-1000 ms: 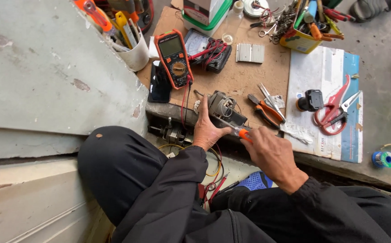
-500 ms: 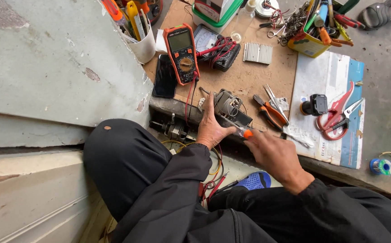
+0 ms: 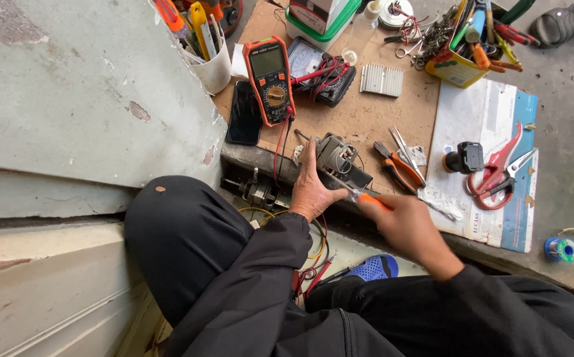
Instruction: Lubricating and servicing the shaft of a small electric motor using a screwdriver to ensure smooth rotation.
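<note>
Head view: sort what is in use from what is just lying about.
In use:
- left hand steadying the grey metal part
- right hand holding the orange-handled screwdriver against it

Lying about:
- orange multimeter
- black phone
- orange pliers
- red shears
- white cup of tools

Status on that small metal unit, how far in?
Done: tools laid out, multimeter leads plugged in. In hand: left hand steadies the unit; right hand works an orange-handled screwdriver at it. Left: unit looks assembled; pliers idle.
</note>
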